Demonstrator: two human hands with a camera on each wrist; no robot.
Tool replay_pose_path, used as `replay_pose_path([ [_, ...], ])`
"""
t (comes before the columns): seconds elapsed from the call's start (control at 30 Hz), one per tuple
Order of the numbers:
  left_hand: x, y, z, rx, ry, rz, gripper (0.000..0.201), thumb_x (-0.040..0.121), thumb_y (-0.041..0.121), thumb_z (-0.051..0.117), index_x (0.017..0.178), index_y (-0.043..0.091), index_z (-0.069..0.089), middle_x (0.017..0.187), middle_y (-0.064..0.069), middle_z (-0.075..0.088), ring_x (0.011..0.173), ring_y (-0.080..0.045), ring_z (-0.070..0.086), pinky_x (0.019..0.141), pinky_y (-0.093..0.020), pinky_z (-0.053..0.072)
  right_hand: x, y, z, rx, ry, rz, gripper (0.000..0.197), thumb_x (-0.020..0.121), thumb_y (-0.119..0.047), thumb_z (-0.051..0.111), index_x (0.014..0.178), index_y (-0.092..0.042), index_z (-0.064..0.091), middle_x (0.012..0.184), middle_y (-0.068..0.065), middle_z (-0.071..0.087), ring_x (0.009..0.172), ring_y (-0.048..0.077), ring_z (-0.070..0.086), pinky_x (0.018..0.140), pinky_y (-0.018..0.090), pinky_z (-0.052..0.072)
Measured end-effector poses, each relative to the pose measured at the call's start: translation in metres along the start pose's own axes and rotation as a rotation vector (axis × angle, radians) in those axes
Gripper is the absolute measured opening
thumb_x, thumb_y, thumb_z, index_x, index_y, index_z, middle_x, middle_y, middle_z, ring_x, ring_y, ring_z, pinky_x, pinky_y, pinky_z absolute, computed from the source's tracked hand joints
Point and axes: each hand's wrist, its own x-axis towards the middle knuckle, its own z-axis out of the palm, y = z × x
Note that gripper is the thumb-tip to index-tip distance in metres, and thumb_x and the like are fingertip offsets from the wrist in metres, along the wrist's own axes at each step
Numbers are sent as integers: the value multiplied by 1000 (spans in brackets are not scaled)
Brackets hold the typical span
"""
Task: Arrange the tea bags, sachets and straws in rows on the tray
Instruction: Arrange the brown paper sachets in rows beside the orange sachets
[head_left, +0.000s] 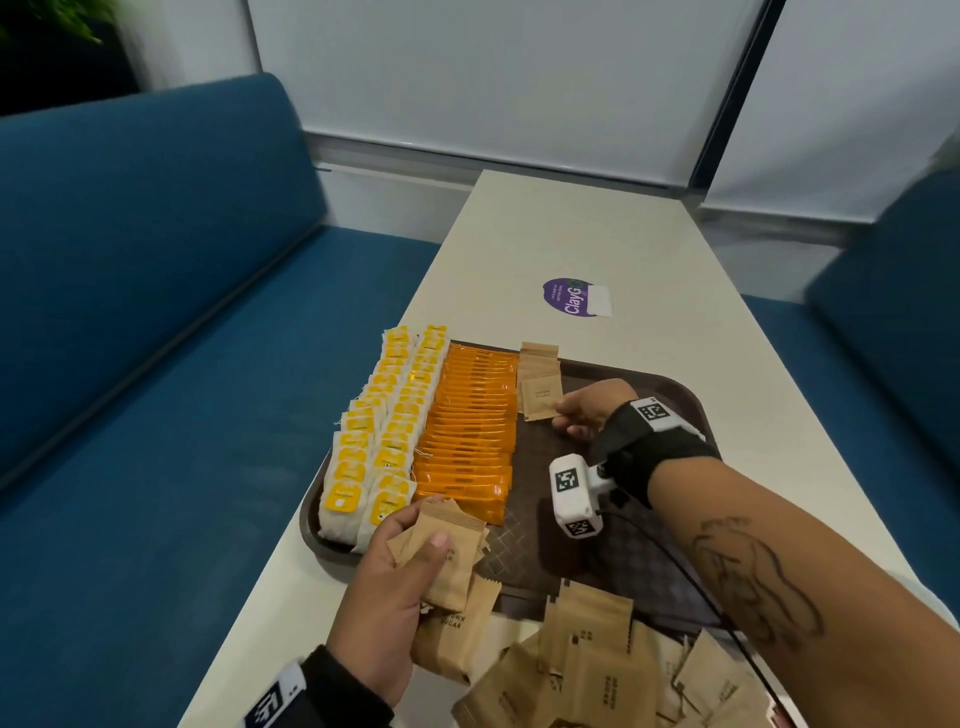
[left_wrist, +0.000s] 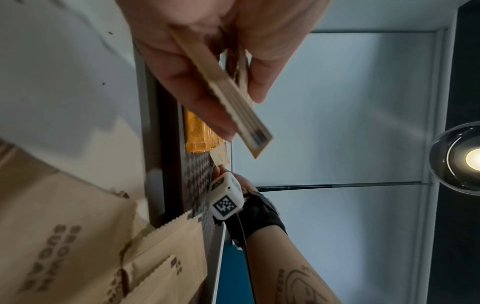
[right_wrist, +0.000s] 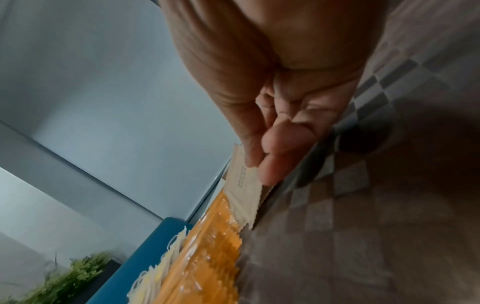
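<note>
A brown tray (head_left: 670, 395) on a pale table holds two rows of yellow-tagged tea bags (head_left: 379, 431) at its left and a row of orange sachets (head_left: 467, 431) beside them. A short row of brown sugar sachets (head_left: 539, 379) starts at the far side, right of the orange row. My right hand (head_left: 576, 410) pinches the nearest sachet of that row (right_wrist: 244, 185) at its right edge, low on the tray. My left hand (head_left: 400, 577) grips a fanned stack of brown sugar sachets (head_left: 441, 551) (left_wrist: 233, 96) over the tray's near left corner.
A loose pile of brown sugar sachets (head_left: 613, 670) lies on the table at the near edge, partly over the tray rim. A purple sticker (head_left: 569, 297) sits farther up the table. Blue sofa seats (head_left: 182, 389) flank the table on both sides.
</note>
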Motion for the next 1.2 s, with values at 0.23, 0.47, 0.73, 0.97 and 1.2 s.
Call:
replay_pose_path([
  [0.23, 2, -1, 1, -25, 4, -1, 30, 85, 11, 56, 112, 26, 56, 107, -14, 68, 92, -30, 62, 70, -38, 50, 10, -7, 4, -130, -11, 89, 18, 97, -21, 52, 83, -9, 52, 71, 2, 55, 56, 7, 50, 46, 15, 37],
  [0.47, -1, -2, 3, -39, 11, -7, 30, 86, 12, 56, 113, 25, 56, 104, -12, 69, 89, -28, 63, 66, -36, 50, 19, -10, 13, -376, 9, 93, 26, 93, -32, 58, 78, -12, 49, 62, -2, 55, 39, 7, 45, 39, 18, 39],
  [0.73, -10, 6, 5, -44, -27, -33, 32, 92, -2, 43, 100, 26, 57, 94, -9, 69, 85, -25, 61, 61, -34, 46, -14, -6, -3, -537, 85, -159, 35, 92, -41, 55, 70, -14, 51, 62, -1, 48, 55, 11, 43, 63, 24, 39],
  [0.97, -20, 8, 12, 15, -123, 27, 39, 86, -6, 52, 110, 25, 57, 101, -9, 67, 93, -26, 61, 66, -36, 50, -124, 14, -6, -341, -109, -551, 17, 81, -27, 72, 81, -16, 60, 62, -5, 58, 52, 7, 47, 49, 20, 37],
  [1.2, -27, 2, 17, 59, -145, 100, 39, 78, 0, 62, 106, 27, 58, 98, -4, 69, 93, -23, 63, 65, -35, 51, -170, 65, 25, -376, -248, -504, 26, 75, -22, 77, 93, -14, 62, 76, -7, 62, 62, 3, 56, 54, 13, 46],
])
